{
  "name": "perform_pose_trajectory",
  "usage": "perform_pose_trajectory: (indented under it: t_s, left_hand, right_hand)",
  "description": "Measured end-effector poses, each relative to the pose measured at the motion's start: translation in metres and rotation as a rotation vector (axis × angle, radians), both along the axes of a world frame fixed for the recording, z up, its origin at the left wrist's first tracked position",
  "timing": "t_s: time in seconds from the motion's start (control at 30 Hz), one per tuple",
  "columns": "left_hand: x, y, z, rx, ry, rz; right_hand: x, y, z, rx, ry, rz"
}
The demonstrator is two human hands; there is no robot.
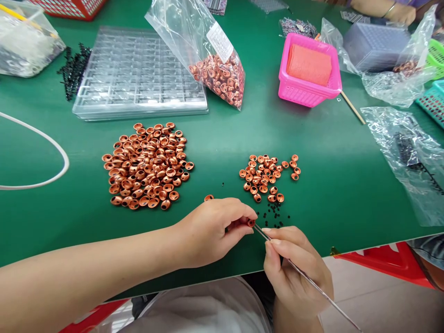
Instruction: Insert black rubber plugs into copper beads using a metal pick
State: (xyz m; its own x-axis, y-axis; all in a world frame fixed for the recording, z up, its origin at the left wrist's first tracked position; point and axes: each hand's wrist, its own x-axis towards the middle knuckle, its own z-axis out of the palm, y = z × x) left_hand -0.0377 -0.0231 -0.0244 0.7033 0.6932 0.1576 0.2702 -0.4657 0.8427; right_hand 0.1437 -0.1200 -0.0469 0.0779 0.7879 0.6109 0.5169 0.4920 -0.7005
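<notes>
Between thumb and fingertips, my left hand (pixel 215 229) pinches one small copper-coloured cup with a hole (pixel 251 223). My right hand (pixel 298 268) grips thin metal tweezers (pixel 305 277), and their tips meet the cup's edge. Whether the tips hold a tiny part I cannot tell. Just beyond my fingers lie several tiny black pieces (pixel 274 213) on the green table. A small cluster of copper cups (pixel 263 175) sits behind them. To the left spreads a larger pile of the same cups (pixel 147 169). A single cup (pixel 208 197) lies beside my left hand, partly covered.
Stacked clear plastic trays (pixel 138 78) and a bag of copper cups (pixel 222 78) stand behind the large pile. A pink basket (pixel 308 95) holds an orange block. Black parts (pixel 73 69) lie at left, a clear bag (pixel 405 152) at right. Another person's hand (pixel 388 10) rests at the far right.
</notes>
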Motion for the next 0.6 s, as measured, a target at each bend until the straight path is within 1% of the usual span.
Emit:
perform_pose_trajectory:
  t_s: [0.23, 0.6]
  left_hand:
    - [-0.0017, -0.0001, 0.0012, -0.011, 0.011, -0.001]
    - [-0.0001, 0.0014, 0.003, -0.018, -0.003, -0.008]
  right_hand:
    - [-0.003, -0.0018, -0.0017, -0.008, 0.081, -0.02]
    - [-0.0026, -0.0017, -0.0021, -0.028, 0.065, -0.002]
